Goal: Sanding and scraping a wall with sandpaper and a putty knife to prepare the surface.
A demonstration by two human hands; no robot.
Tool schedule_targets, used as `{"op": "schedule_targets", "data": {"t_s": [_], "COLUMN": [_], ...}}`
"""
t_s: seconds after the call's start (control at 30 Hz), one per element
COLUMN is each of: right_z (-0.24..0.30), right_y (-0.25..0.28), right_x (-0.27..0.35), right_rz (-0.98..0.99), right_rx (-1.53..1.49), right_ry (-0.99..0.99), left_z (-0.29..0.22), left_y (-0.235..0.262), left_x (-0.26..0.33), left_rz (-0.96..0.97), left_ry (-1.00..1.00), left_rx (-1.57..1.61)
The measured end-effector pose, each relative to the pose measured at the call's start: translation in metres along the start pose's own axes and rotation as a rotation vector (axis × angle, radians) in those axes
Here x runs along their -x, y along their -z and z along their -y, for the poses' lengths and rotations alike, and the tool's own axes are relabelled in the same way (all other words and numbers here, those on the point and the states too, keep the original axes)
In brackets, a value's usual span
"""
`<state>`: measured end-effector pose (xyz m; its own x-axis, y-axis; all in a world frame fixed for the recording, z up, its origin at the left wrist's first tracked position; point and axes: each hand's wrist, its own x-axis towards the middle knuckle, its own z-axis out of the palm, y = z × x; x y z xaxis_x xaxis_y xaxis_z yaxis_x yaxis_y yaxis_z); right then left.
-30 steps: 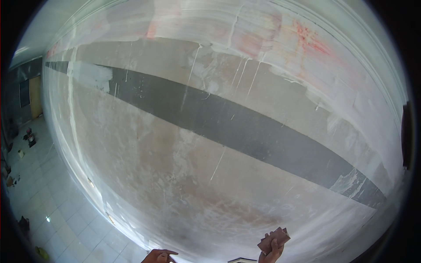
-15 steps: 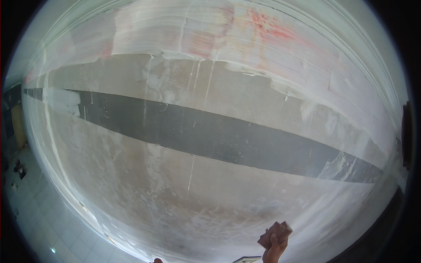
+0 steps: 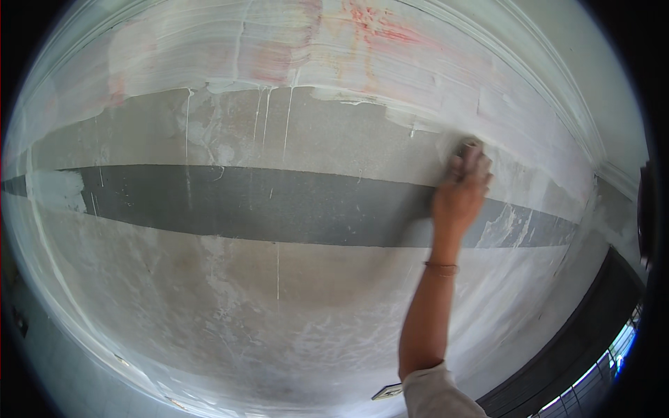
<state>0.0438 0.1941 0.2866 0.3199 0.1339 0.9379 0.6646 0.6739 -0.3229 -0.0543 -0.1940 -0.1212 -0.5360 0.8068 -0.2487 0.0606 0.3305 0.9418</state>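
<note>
Brown block (image 3: pixel 471 145) is held in the right hand (image 3: pixel 467 177), at the upper right part of the wall (image 3: pixel 327 279). The fingers are partly curled around it, with one end left exposed above them. The grip area is blurred — firm contact between block and wall cannot be confirmed. The block is positioned above the dark grey band (image 3: pixel 279 205), near the lower edge of the white coating (image 3: pixel 209 52). The forearm (image 3: pixel 425 320) is extended upward across the band; a thin bracelet (image 3: pixel 442 266) is worn on it, and its lower end is covered by a pale sleeve (image 3: pixel 439 393). Red streaks (image 3: pixel 383 26) are seen in the coating, and white drips (image 3: pixel 187 132) are spread below it. A small framed item (image 3: pixel 387 392) is located just left of the sleeve. The state of the left hand cannot be told.
</note>
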Motion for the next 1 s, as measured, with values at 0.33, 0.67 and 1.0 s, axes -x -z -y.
{"op": "schedule_targets", "data": {"t_s": [0.33,0.67,1.0], "right_z": [0.164,-0.09,0.109], "right_y": [0.058,0.057,0.031], "right_x": [0.119,0.05,0.149], "right_rz": [0.569,-0.143,0.645], "right_rx": [-0.902,-0.312,-0.547], "right_ry": [0.752,-0.309,0.462], "left_z": [0.001,-0.018,-0.076], "left_y": [0.035,0.037,0.078], "left_x": [-0.019,0.025,-0.033], "left_rz": [-0.087,-0.289,-0.447], "left_ry": [-0.227,0.392,-1.007], "left_rx": [0.006,-0.586,-0.216]}}
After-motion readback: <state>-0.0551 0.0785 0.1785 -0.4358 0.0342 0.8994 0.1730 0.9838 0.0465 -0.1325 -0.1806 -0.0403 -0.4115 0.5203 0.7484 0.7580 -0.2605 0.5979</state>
